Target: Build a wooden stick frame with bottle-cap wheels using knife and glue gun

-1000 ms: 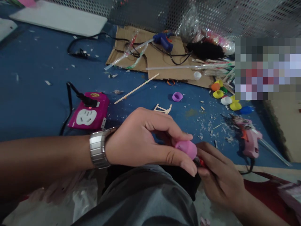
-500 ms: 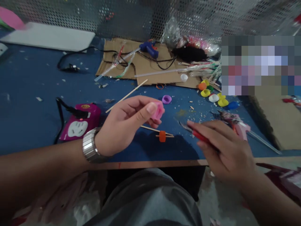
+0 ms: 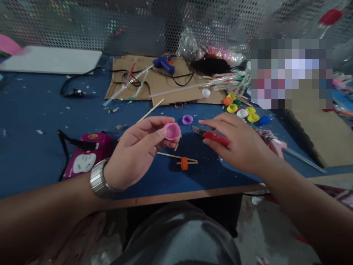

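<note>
My left hand (image 3: 138,147), a metal-band watch on its wrist, pinches a pink bottle cap (image 3: 172,131) between thumb and fingers above the table. The cap's hollow side faces me. In my right hand (image 3: 237,141) is a red-handled utility knife (image 3: 216,138), its blade pointing left towards the cap but apart from it. Below the hands, an orange bottle cap (image 3: 184,163) lies on the table with thin wooden sticks through or against it. A purple bottle cap (image 3: 188,119) rests just beyond, between both hands.
A magenta power socket box (image 3: 89,151) sits left of my left wrist. Behind lie cardboard (image 3: 168,94), a blue glue gun (image 3: 164,64) and cables. Several coloured caps (image 3: 242,113) and a pink glue gun (image 3: 275,145) are at the right. A white board (image 3: 52,59) lies back left.
My right hand has moved up and left with the knife, bringing it nearer to the pink cap. My left hand has turned the cap so its hollow shows. The view has shifted slightly.
</note>
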